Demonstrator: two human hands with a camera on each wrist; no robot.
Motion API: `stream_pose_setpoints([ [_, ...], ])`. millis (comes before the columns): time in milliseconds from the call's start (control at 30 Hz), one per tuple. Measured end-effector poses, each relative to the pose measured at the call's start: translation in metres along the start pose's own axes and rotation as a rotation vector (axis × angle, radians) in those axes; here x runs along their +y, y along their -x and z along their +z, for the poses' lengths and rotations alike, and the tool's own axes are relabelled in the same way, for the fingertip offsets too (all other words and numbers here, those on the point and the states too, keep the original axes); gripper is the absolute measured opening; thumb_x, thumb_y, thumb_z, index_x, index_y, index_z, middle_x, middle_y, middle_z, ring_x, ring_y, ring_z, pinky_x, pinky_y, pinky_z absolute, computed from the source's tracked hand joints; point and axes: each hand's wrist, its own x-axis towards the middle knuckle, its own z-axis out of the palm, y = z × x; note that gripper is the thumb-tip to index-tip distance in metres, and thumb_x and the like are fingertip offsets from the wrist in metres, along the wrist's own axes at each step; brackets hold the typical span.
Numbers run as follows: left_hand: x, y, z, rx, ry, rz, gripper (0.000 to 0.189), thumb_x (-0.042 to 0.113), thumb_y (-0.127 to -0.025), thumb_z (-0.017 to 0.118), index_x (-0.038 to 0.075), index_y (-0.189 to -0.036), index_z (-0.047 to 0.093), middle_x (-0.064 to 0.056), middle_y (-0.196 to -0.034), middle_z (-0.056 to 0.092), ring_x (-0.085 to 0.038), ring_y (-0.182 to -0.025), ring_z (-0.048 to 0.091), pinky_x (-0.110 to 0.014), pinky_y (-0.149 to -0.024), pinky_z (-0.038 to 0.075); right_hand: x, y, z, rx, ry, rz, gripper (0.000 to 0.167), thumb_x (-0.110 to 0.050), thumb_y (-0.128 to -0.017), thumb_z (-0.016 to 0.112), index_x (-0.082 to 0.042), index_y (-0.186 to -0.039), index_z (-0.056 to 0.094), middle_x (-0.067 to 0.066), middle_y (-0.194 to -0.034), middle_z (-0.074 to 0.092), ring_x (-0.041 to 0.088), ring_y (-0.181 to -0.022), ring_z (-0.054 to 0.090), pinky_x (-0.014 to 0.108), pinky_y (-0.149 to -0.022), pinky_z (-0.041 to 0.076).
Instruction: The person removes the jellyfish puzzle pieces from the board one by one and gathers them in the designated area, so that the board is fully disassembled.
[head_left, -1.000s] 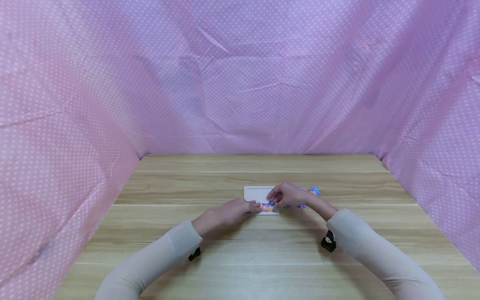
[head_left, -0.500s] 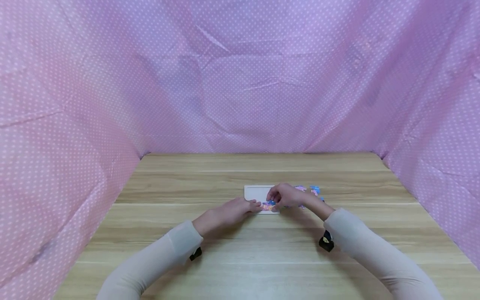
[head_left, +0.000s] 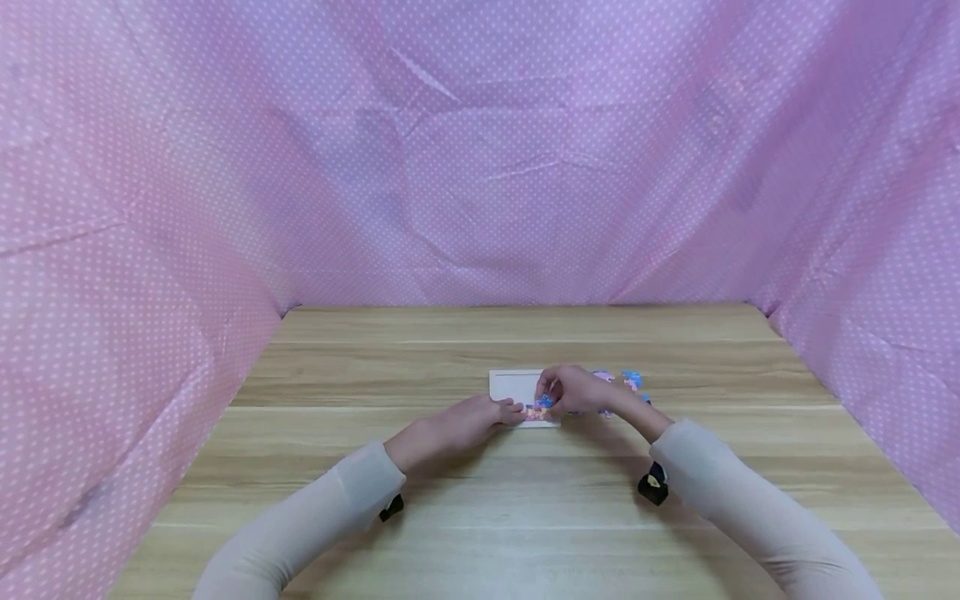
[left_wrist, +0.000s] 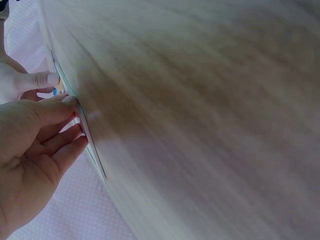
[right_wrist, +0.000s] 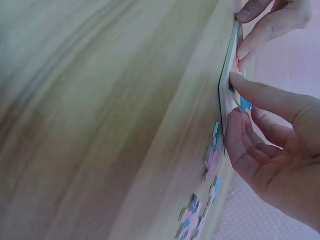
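A white puzzle tray (head_left: 512,385) lies flat on the table, with joined colourful puzzle pieces (head_left: 536,414) along its near edge. My left hand (head_left: 474,421) rests on the tray's near left part, its fingers fairly straight and touching the pieces. In the left wrist view the thumb of that hand (left_wrist: 37,145) lies at the tray's edge. My right hand (head_left: 576,389) is over the tray's right side. Between its thumb and fingers it pinches a blue puzzle piece (right_wrist: 244,103), which stands tilted on the tray in the right wrist view. Part of this piece is hidden by the fingers.
Several loose puzzle pieces (head_left: 632,381) lie right of the tray, partly hidden by the right hand and forearm. In the right wrist view, loose pieces (right_wrist: 189,217) lie flat near the tray's edge. A pink dotted cloth (head_left: 480,167) hangs behind the wooden table (head_left: 480,517).
My right hand has stayed over the tray's right side, its fingers shifting slightly so more of the blue puzzle piece shows. The left hand has hardly moved.
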Motion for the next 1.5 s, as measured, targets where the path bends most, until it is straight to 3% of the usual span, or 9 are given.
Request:
stream_pose_setpoints([
  [133, 0.0, 0.001, -0.002, 0.011, -0.081, 0.083, 0.038, 0.008, -0.108, 0.042, 0.005, -0.144, 0.054, -0.013, -0.149, 0.047, -0.028, -0.141, 0.04, -0.041, -0.115, 0.032, 0.002, 0.005, -0.005, 0.013, -0.097, -0.032, 0.012, 0.006, -0.086, 0.073, 0.004, -0.096, 0.066, 0.011, -0.09, 0.069, 0.019, -0.083, 0.064, 0.029, -0.075, 0.055],
  [300, -0.002, 0.0, -0.001, 0.002, 0.018, -0.021, 0.039, 0.015, -0.108, 0.039, 0.012, -0.143, 0.057, -0.005, -0.151, 0.046, -0.025, -0.144, 0.036, -0.041, -0.117, 0.027, 0.006, 0.011, -0.01, 0.04, -0.157, -0.034, 0.014, -0.002, -0.091, 0.071, 0.006, -0.102, 0.067, 0.012, -0.093, 0.071, 0.022, -0.085, 0.066, 0.028, -0.074, 0.055],
  [500, -0.003, 0.001, 0.0, 0.021, -0.023, 0.017, 0.037, 0.013, -0.107, 0.043, 0.013, -0.14, 0.06, -0.007, -0.148, 0.05, -0.025, -0.141, 0.041, -0.042, -0.116, 0.029, 0.012, 0.021, -0.015, 0.059, -0.179, -0.012, 0.02, -0.004, -0.094, 0.069, 0.01, -0.108, 0.068, 0.016, -0.095, 0.071, 0.025, -0.085, 0.065, 0.027, -0.071, 0.053],
  [633, -0.002, 0.002, 0.002, 0.045, 0.106, -0.076, 0.037, 0.023, -0.108, 0.042, 0.015, -0.135, 0.066, -0.005, -0.143, 0.056, -0.019, -0.136, 0.047, -0.038, -0.114, 0.034, 0.015, 0.029, -0.018, 0.053, -0.225, 0.011, 0.019, -0.004, -0.095, 0.067, 0.011, -0.108, 0.069, 0.016, -0.095, 0.072, 0.025, -0.083, 0.066, 0.031, -0.071, 0.056],
  [700, -0.002, 0.003, 0.003, 0.047, 0.116, -0.074, 0.037, 0.025, -0.108, 0.043, 0.016, -0.134, 0.067, -0.005, -0.142, 0.057, -0.017, -0.132, 0.05, -0.037, -0.112, 0.036, 0.018, 0.034, -0.02, 0.05, -0.238, 0.019, 0.018, -0.003, -0.096, 0.066, 0.011, -0.107, 0.069, 0.017, -0.095, 0.072, 0.026, -0.081, 0.067, 0.034, -0.07, 0.058],
  [767, -0.002, 0.003, 0.003, 0.043, 0.078, -0.04, 0.036, 0.022, -0.108, 0.044, 0.015, -0.135, 0.066, -0.007, -0.142, 0.057, -0.019, -0.131, 0.051, -0.038, -0.111, 0.037, 0.021, 0.039, -0.022, 0.049, -0.247, 0.025, 0.017, -0.001, -0.096, 0.065, 0.011, -0.108, 0.069, 0.018, -0.096, 0.072, 0.026, -0.079, 0.067, 0.037, -0.07, 0.058],
  [867, -0.002, 0.003, 0.003, 0.03, -0.08, 0.045, 0.036, 0.016, -0.109, 0.043, 0.014, -0.141, 0.06, -0.01, -0.145, 0.053, -0.023, -0.135, 0.048, -0.04, -0.112, 0.036, 0.028, 0.047, -0.026, 0.066, -0.235, 0.033, 0.017, -0.001, -0.096, 0.065, 0.01, -0.108, 0.07, 0.017, -0.098, 0.073, 0.023, -0.082, 0.068, 0.034, -0.07, 0.058],
  [1033, -0.002, 0.0, 0.004, 0.028, -0.278, 0.098, 0.034, 0.014, -0.108, 0.048, 0.014, -0.137, 0.063, -0.011, -0.141, 0.056, -0.023, -0.13, 0.053, -0.037, -0.108, 0.042, 0.039, 0.06, -0.032, 0.087, -0.198, 0.017, 0.016, -0.003, -0.093, 0.069, 0.008, -0.106, 0.072, 0.015, -0.099, 0.073, 0.014, -0.081, 0.064, 0.025, -0.068, 0.054],
  [1500, 0.001, 0.001, 0.003, 0.029, -0.295, 0.087, 0.033, 0.009, -0.106, 0.051, 0.012, -0.135, 0.065, -0.014, -0.141, 0.056, -0.024, -0.127, 0.056, -0.038, -0.105, 0.045, 0.054, 0.095, -0.049, 0.011, -0.221, -0.013, 0.02, 0.004, -0.092, 0.068, 0.012, -0.11, 0.069, 0.021, -0.106, 0.071, 0.016, -0.094, 0.063, 0.023, -0.079, 0.053],
])
